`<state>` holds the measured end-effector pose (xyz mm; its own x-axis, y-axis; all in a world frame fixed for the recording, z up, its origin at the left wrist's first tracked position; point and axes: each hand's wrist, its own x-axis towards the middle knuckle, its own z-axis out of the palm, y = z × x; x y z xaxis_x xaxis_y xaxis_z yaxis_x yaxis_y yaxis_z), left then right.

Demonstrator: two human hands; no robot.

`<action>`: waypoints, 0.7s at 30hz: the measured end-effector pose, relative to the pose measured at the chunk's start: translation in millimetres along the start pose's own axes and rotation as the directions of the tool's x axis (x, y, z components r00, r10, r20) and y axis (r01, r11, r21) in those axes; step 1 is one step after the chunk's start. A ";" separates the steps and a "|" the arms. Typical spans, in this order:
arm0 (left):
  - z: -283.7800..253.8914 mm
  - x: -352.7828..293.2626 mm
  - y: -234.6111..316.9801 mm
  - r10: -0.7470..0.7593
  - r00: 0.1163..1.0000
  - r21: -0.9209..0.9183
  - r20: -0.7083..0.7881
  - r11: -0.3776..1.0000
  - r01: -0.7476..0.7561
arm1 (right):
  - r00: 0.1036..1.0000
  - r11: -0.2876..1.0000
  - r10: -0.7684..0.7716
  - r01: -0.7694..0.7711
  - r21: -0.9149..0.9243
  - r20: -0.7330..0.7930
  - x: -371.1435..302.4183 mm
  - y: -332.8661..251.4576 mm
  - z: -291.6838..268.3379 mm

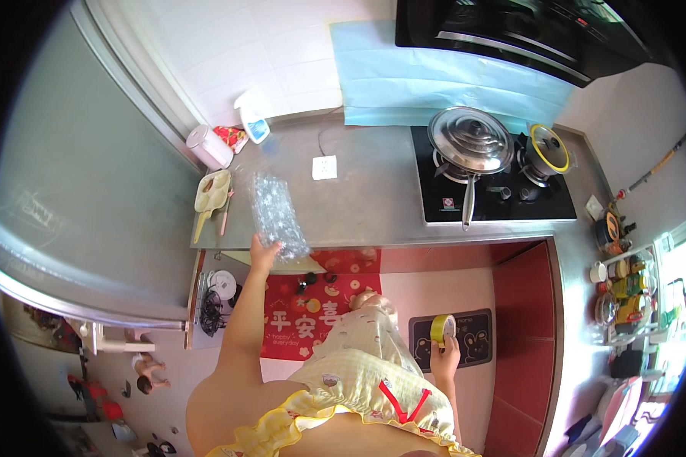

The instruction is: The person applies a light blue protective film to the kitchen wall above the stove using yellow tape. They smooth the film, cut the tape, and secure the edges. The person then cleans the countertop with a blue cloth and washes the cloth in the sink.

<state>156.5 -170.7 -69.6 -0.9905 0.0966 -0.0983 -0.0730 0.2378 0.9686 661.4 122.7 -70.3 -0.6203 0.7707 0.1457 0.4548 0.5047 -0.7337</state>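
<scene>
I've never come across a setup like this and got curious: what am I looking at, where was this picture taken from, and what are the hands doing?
There's no robot here, just a person's bare hands. The single picture comes from a wide, round-seeing camera on the person's head, looking down; that lens bends the straight edges.

The left hand grips crinkled clear plastic at the edge of a steel counter. The right hand, lower down and away from the counter, holds a yellow roll of tape.

On the counter, a pale hollowed pan and a pink container sit at left; at right, a black stove carries a lidded pan and a yellow-rimmed pot.
</scene>
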 end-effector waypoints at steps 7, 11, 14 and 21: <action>38.2 119.6 40.6 0.013 1.000 0.014 0.025 1.000 -0.013 | 0.996 0.989 0.069 -0.074 -0.124 -0.050 13.3 -36.4 1.0; 55.8 204.5 33.9 0.036 0.991 -0.086 0.129 0.996 -0.025 | 0.991 0.985 0.058 -0.076 -0.154 -0.117 40.4 -60.0 31.7; 76.4 242.5 43.6 0.054 0.992 -0.119 0.116 0.992 -0.040 | 0.990 0.979 0.119 -0.129 -0.158 -0.069 73.1 -97.1 63.8; 102.3 304.9 37.1 0.682 0.731 0.590 -0.003 0.592 -0.549 | 1.000 0.987 0.001 -0.005 -0.163 -0.025 134.8 -184.5 133.5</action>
<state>-136.2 -33.5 -87.0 -0.7745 0.2296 0.5894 0.5696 0.6583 0.4921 408.5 81.6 -3.9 -0.6036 0.7808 0.1616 0.5561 0.5575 -0.6164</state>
